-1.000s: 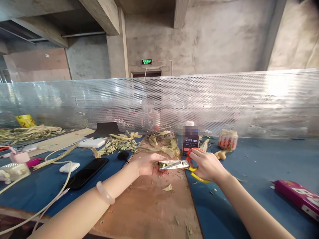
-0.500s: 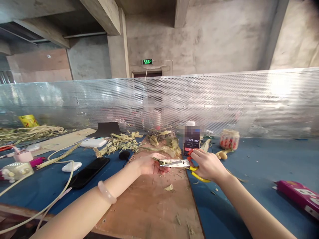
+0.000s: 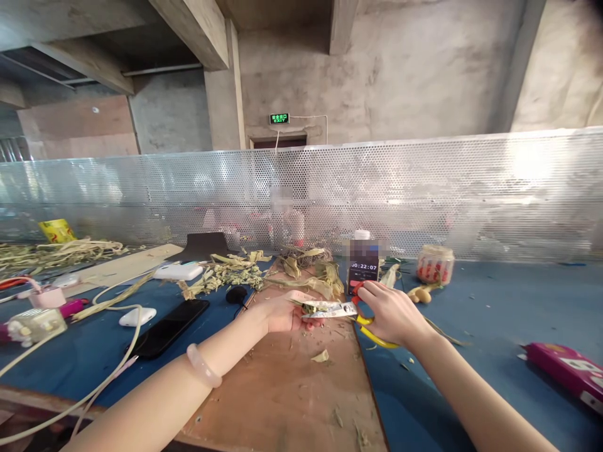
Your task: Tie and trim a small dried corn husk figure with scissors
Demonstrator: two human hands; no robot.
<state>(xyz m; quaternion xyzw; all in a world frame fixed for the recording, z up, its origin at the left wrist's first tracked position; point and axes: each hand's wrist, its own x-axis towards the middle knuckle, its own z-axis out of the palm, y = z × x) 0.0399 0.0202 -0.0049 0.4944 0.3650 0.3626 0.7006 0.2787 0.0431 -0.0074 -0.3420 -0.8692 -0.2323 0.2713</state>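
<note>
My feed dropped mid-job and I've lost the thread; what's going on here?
A person's right hand holds scissors by their red and yellow handles. The parted blades reach to a small bunch of plant matter in the left hand. Both are above the brown board, with dried leaves at its far end. An upright phone shows 00:22:07.
</note>
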